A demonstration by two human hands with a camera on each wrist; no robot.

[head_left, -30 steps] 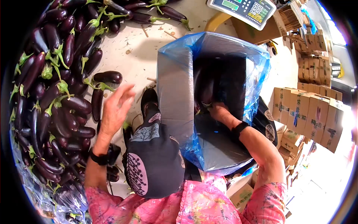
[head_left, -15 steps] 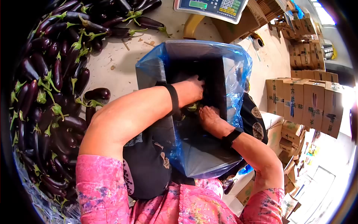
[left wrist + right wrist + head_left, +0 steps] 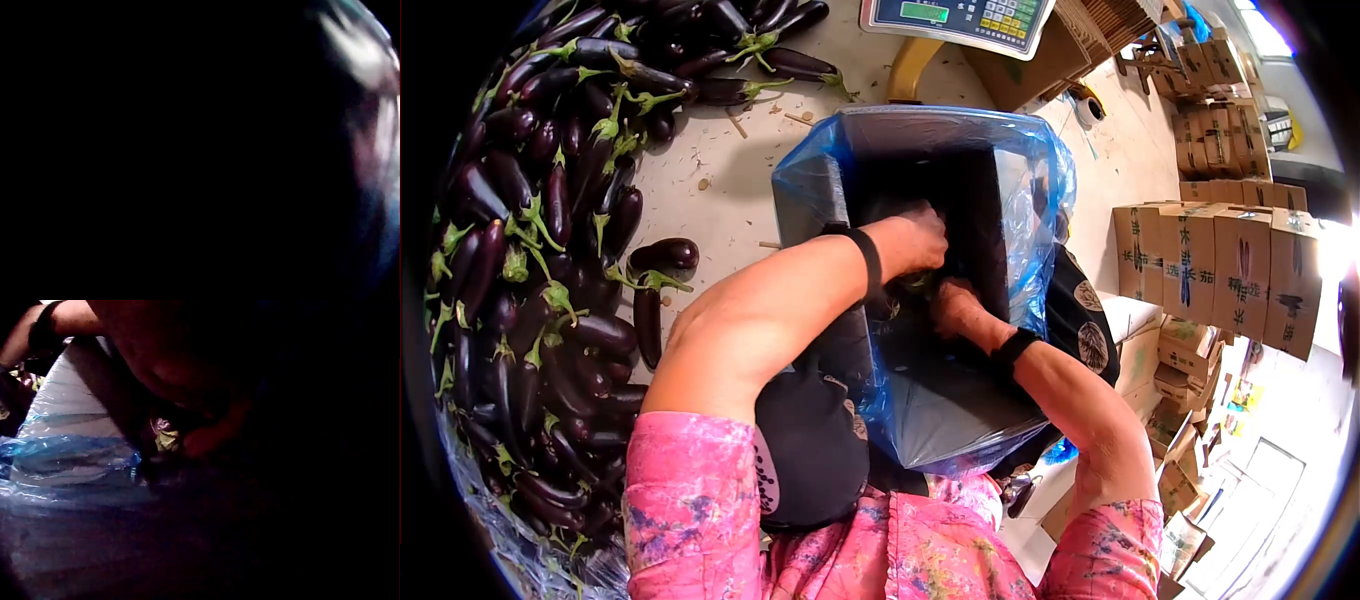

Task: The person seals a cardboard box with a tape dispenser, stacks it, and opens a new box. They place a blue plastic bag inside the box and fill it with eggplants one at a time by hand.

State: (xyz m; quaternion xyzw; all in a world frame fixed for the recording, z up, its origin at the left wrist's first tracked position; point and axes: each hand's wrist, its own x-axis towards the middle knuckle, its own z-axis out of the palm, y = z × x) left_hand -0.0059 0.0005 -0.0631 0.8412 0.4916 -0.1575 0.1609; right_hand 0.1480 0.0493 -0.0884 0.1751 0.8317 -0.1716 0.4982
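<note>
Both hands reach down into a deep box (image 3: 820, 215) lined with a clear blue plastic bag (image 3: 1055, 190). My left hand (image 3: 915, 240) comes over the box's left wall and bends down into the dark interior, its fingertips lost in shadow. Close by on the right is my right hand (image 3: 958, 308), lower in the box, knuckles up. A green eggplant cap (image 3: 167, 439) shows just under the left hand in the right wrist view; the eggplant's body is hidden in the dark. I cannot tell whether either hand grips it. The left wrist view is almost wholly black.
A large heap of eggplants (image 3: 520, 190) covers the floor at left, with one loose eggplant (image 3: 665, 255) at its edge. A digital scale (image 3: 960, 20) stands beyond the box. Printed cartons (image 3: 1200, 265) are stacked at right. The person's dark-trousered knees (image 3: 810, 450) flank the box.
My left hand has swung from beside the eggplant heap over the wall and into the box. My right hand stays inside, slightly shifted. Over the last half second both hands move little.
</note>
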